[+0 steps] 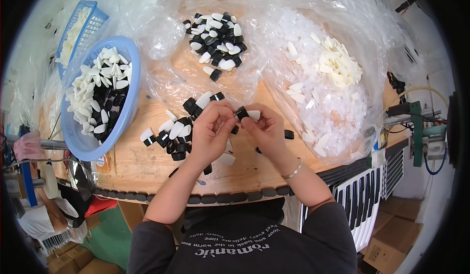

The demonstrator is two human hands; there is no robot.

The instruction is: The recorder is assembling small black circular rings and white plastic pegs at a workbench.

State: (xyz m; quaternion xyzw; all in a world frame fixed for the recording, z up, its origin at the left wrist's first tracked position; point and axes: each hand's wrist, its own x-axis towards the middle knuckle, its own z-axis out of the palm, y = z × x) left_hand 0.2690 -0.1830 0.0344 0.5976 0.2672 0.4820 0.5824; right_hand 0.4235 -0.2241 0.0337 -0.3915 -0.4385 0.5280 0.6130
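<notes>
Right hand: at the centre of the frame, we see the right hand (268,129) pinching a black cap (242,113) between thumb and fingers; a white tab (254,114) shows at its right side.
Left hand: just beside it, the left hand (211,131) has its fingers curled and tips drawn together; we cannot tell whether they grip anything.
Loose pieces: left of centre, we find black caps and white tabs (172,133) scattered on the wooden table (132,169).
Pile: at upper centre, we note a mixed black-and-white heap (215,36).
Basin: at left, a blue basin (93,152) contains white and black pieces; we see a blue basket (99,18) above it.
Plastic sheet: at right, clear plastic (279,85) bears cream tabs (339,61) and translucent pieces (338,110).
</notes>
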